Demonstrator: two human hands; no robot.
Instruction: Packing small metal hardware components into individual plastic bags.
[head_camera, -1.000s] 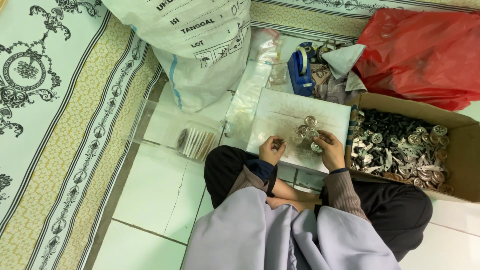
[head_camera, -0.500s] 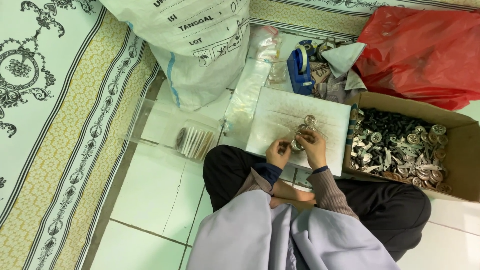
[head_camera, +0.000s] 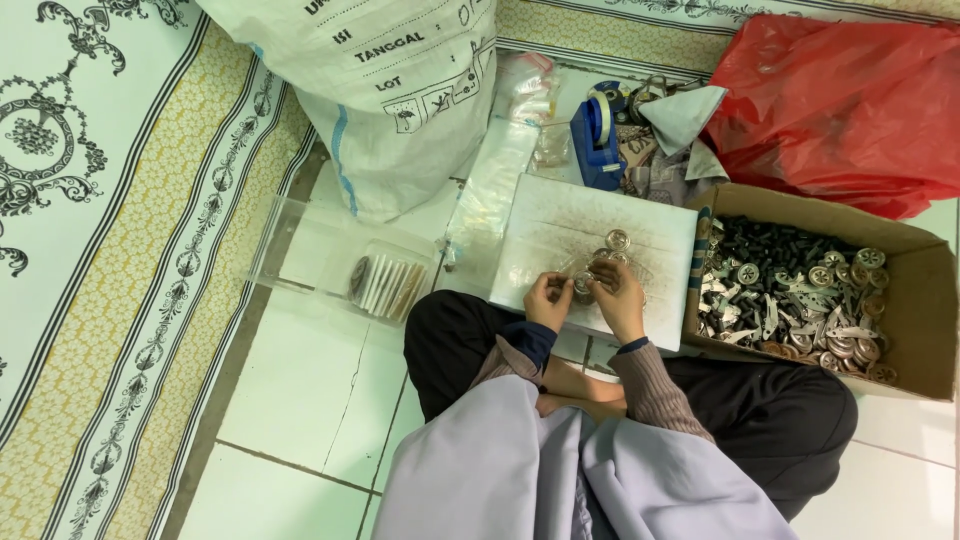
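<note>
Both hands, left (head_camera: 548, 300) and right (head_camera: 617, 296), close together, pinching small metal discs (head_camera: 583, 285) over the white board (head_camera: 640, 215), near its front edge.

Both forearms extend fwd from lap, sleeves to wrists. Left hand (head_camera: 548, 300) and right hand (head_camera: 618, 297) close together at centre, approx. level, fingertips meeting. Fingers of both curled inward in pinch posture. Right wrist bent slightly inward. Exact grip between fingertips too small to confirm.
</note>
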